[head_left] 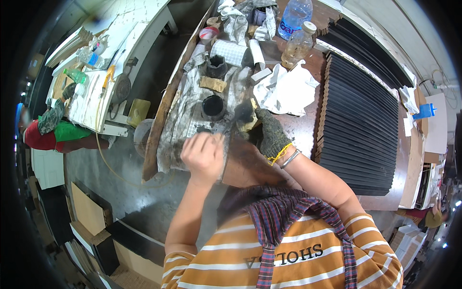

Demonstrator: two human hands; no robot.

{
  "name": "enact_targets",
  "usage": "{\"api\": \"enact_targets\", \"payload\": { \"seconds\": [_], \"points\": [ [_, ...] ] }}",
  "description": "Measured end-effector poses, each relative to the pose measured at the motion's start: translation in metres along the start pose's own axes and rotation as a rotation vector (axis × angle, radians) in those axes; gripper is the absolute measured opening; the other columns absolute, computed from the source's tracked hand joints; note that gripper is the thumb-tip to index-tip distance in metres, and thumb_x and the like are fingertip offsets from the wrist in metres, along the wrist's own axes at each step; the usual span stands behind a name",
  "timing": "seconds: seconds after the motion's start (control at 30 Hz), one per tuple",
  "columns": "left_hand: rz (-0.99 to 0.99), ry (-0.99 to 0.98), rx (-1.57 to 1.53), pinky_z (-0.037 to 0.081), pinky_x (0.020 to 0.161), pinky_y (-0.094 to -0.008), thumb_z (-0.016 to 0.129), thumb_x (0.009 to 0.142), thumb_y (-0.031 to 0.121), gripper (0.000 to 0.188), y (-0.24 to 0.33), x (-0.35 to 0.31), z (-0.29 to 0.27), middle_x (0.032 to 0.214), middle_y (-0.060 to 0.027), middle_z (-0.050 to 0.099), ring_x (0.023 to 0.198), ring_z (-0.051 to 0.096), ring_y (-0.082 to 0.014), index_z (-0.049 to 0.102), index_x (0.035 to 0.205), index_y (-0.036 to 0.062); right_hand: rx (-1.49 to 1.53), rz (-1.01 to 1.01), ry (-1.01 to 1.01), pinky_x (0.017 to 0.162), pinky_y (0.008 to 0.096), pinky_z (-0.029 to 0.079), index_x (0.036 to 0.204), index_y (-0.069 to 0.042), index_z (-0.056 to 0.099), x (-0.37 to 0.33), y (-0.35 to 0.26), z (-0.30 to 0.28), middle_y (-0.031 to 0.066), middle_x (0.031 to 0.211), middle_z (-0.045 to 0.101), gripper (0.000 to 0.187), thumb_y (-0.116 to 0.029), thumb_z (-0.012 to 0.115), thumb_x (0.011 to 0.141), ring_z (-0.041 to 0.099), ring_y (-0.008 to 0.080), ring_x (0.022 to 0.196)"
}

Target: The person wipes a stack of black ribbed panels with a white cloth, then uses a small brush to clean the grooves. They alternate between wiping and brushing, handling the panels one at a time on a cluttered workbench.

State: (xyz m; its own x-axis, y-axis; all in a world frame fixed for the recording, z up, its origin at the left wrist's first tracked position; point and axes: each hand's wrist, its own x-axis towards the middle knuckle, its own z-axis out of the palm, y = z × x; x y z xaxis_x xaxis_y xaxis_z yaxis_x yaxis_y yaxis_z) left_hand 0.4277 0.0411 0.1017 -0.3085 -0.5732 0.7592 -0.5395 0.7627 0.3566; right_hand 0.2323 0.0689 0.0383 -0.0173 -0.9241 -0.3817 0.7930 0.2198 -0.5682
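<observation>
My left hand, bare and slightly blurred, is curled closed just in front of a cup of black liquid; whatever its fingers hold, if anything, is hidden. On my right hand is a dark knitted glove with a yellow cuff. Its fingers grip a yellowish sponge with a face stained black. Behind the cup lie another sponge block and a blackened container, all on a stained cloth. Crumpled white paper is spread beyond my right hand.
Rows of long black strips cover the table's right side. A cloudy jar and a water bottle stand at the back, near a white roll. At far left, another person works at a white table.
</observation>
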Motion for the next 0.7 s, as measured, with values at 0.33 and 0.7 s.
{"api": "enact_targets", "payload": {
  "seconds": [0.33, 0.7],
  "points": [
    [-0.06, -0.116, -0.016, 0.054, 0.071, -0.0411, 0.078, 0.083, 0.009, 0.007, 0.002, -0.018, -0.001, 0.081, -0.0082, 0.067, 0.073, 0.067, -0.0295, 0.073, 0.087, 0.005, -0.745, -0.383, -0.114, 0.101, 0.0382, 0.054, 0.129, -0.002, 0.064, 0.004, 0.0, -0.023, 0.0112, 0.123, 0.071, 0.03, -0.02, 0.048, 0.11, 0.066, 0.0248, 0.113],
    [-0.203, -0.145, 0.259, 0.053, 0.068, -0.0421, 0.077, 0.086, 0.016, 0.009, -0.04, 0.013, -0.013, 0.081, -0.0075, 0.068, 0.074, 0.068, -0.0295, 0.074, 0.086, 0.008, 0.332, 0.114, -0.273, 0.103, 0.0385, 0.055, 0.133, -0.006, 0.064, -0.01, -0.024, -0.002, 0.0103, 0.126, 0.07, 0.031, -0.021, 0.049, 0.11, 0.067, 0.0245, 0.115]
  ]
}}
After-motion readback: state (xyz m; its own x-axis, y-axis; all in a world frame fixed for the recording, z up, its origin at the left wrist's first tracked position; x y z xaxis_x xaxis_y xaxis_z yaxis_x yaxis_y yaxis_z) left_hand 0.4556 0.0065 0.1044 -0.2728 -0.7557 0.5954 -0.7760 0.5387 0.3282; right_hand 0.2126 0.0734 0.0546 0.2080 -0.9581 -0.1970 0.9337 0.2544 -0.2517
